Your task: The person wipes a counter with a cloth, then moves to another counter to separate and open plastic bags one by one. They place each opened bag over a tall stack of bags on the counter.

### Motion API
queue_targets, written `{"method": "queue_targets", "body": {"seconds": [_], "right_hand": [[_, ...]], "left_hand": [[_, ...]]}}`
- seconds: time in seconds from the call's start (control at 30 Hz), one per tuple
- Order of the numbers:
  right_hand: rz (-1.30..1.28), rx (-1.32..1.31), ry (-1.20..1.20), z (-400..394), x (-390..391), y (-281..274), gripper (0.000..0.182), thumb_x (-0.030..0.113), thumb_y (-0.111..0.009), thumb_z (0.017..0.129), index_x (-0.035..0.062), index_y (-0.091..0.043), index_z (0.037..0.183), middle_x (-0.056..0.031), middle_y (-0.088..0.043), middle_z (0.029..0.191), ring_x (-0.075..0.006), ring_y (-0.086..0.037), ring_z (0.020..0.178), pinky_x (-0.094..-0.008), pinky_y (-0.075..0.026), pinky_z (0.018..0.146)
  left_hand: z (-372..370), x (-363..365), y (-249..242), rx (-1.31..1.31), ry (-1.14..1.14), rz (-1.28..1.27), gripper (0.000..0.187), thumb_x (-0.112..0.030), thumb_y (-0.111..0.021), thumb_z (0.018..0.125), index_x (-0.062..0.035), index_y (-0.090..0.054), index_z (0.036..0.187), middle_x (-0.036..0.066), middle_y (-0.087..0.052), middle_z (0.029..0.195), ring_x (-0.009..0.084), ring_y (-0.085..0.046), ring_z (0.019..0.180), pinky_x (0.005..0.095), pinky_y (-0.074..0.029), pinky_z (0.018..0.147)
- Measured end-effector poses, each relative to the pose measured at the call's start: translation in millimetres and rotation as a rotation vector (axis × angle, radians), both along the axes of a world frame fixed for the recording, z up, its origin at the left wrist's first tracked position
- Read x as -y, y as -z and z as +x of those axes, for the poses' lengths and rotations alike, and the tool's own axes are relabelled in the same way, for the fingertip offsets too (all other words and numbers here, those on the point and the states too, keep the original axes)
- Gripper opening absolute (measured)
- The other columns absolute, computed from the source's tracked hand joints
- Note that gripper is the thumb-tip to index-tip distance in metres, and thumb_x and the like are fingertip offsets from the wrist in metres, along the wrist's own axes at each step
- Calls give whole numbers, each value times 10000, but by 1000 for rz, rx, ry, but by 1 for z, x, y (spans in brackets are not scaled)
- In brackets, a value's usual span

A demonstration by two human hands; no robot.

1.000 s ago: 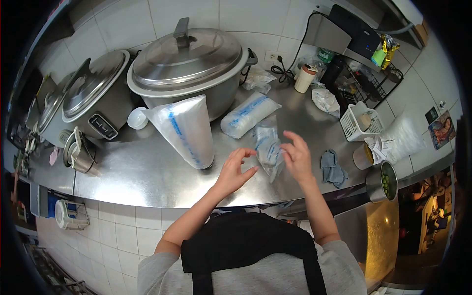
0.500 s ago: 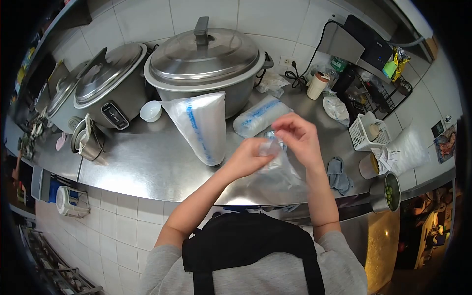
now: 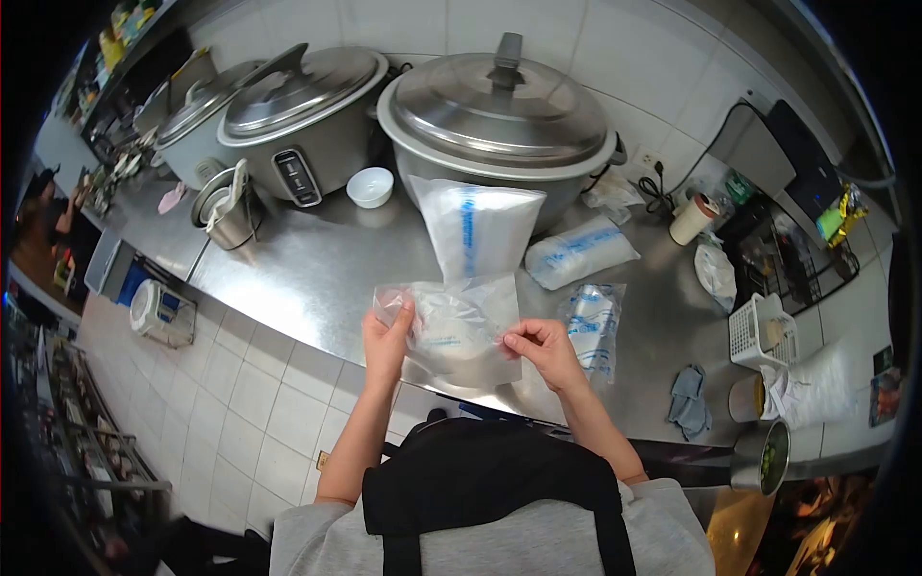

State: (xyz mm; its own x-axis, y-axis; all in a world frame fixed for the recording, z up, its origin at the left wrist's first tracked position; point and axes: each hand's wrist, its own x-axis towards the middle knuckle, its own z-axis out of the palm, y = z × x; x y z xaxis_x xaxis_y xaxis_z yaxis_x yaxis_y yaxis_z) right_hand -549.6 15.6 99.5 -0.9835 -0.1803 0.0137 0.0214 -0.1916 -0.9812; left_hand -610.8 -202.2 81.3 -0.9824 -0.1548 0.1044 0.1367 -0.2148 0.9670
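Left hand (image 3: 386, 338) and right hand (image 3: 540, 348) each pinched your clear plastic bag (image 3: 451, 328) above the tabletop (image 3: 288, 278); opening step, apparently. Upright bag stack (image 3: 477, 228) stood at 12 o'clock.

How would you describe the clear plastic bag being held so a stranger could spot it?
On the steel counter, before the biggest lidded pot, left hand and right hand stretch a clear plastic bag. It alone is lifted; other packs lie or stand untouched.
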Motion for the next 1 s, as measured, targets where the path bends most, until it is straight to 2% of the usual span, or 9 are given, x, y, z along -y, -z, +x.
{"method": "queue_targets", "body": {"seconds": [0.07,0.13,0.17,0.23,0.3,0.7,0.77,0.83,1.0], "right_hand": [[41,23,24,-7,6,1,64,51,-629,776,-3,-614,806,-14,-583,657,-69,-523,596,-199,-418,559],[119,37,38,-12,12,2,80,58,-639,772,10,-582,745,24,-543,613,-36,-481,539,-173,-365,479],[118,37,25,-15,18,3,80,58,-639,772,10,-582,745,24,-543,613,-36,-481,539,-173,-365,479],[209,0,-8,-18,34,4,165,89,-682,738,23,-550,663,50,-489,572,-21,-415,507,-195,-325,452],[247,-68,-25,-20,52,4,169,89,-688,731,29,-548,657,50,-479,562,-19,-401,497,-195,-317,447],[7,179,-23,-19,14,2,137,62,-664,747,38,-531,775,18,-527,593,-36,-445,459,-171,-363,424],[257,-246,309,-18,10,-2,159,46,-660,742,12,-558,858,19,-538,616,-37,-467,507,-173,-393,481],[160,-212,309,0,17,-40,200,61,-658,741,14,-576,917,22,-544,645,-21,-474,570,-174,-407,553],[780,-405,-9,18,34,-68,89,71,-626,735,32,-600,811,-55,-627,744,-145,-533,499,-260,-405,488]], "left_hand": [[-4,14,0,-26,-90,-65,140,-107,-600,802,20,-600,859,44,-596,771,97,-525,670,222,-419,603],[-3,28,-18,-478,-576,-754,179,-108,-643,745,13,-577,859,59,-588,767,119,-535,666,230,-431,610],[2,31,-22,-472,-588,-760,179,-108,-643,745,13,-577,859,59,-588,767,119,-535,666,230,-431,610],[18,30,-32,-281,64,-484,212,-138,-677,706,-2,-569,829,53,-580,744,125,-535,636,242,-431,582],[35,11,-54,-152,366,-577,164,-101,-668,719,-2,-553,781,21,-565,739,74,-502,623,205,-398,544],[25,15,-36,10,449,-363,181,-124,-666,770,-10,-566,671,-15,-540,571,23,-447,517,180,-336,458],[27,14,-44,-11,412,-416,183,-135,-662,769,-1,-575,680,-3,-535,548,35,-440,487,199,-348,442],[29,7,-50,-14,428,-451,181,-132,-662,769,-1,-574,680,-2,-541,559,36,-444,490,198,-349,443],[35,-3,-61,-44,394,-404,165,-121,-656,768,2,-573,696,-4,-531,539,32,-446,493,191,-344,443]]}}
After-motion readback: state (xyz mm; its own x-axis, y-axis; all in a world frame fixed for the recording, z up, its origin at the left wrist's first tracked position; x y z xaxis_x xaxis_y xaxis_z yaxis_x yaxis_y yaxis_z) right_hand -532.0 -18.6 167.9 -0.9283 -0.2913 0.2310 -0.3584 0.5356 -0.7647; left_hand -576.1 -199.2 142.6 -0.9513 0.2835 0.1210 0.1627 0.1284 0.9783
